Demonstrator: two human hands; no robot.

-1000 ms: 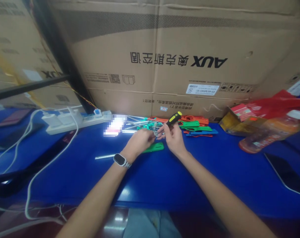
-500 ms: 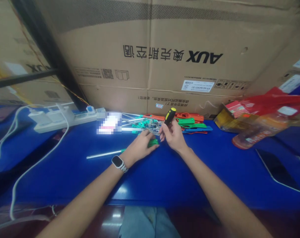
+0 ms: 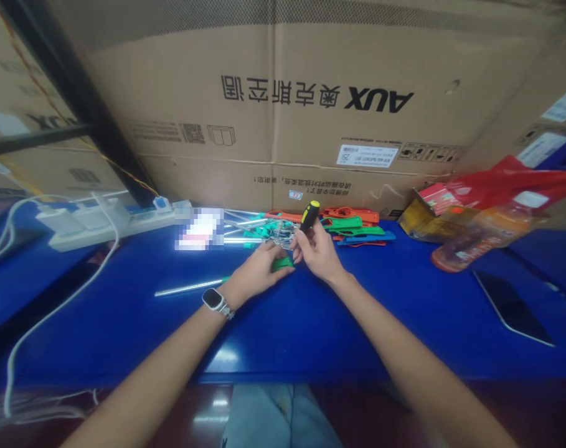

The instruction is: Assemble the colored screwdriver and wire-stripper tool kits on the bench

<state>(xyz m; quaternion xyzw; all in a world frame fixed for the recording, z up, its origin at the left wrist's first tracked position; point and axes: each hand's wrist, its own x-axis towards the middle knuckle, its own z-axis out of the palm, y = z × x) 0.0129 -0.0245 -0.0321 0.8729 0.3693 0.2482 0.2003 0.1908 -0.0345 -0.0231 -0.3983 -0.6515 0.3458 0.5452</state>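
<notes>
In the head view, my right hand (image 3: 320,250) is closed around a screwdriver (image 3: 309,215) with a black and yellow handle, held tilted. Its shaft and tip are hard to make out. My left hand (image 3: 259,272) grips a long-nosed lighter with a green handle (image 3: 281,264). The lighter's thin metal tube (image 3: 188,289) points out to the left beyond the wrist, low over the blue table. Just behind both hands lies a pile of similar pieces, with metal tubes (image 3: 245,240), small teal parts and green handles (image 3: 345,222).
Orange handles (image 3: 357,215) and a blue handle (image 3: 373,236) lie at the back. A blurred bright screen (image 3: 201,229) and a power strip (image 3: 119,227) are on the left. To the right are a drink bottle (image 3: 485,236), a phone (image 3: 511,308) and a red bag (image 3: 502,180). A cardboard box (image 3: 311,50) stands behind.
The whole view has shifted slightly, so everything sits a little further left. Both hands keep nearly the same pose, with the screwdriver and the lighter still in them.
</notes>
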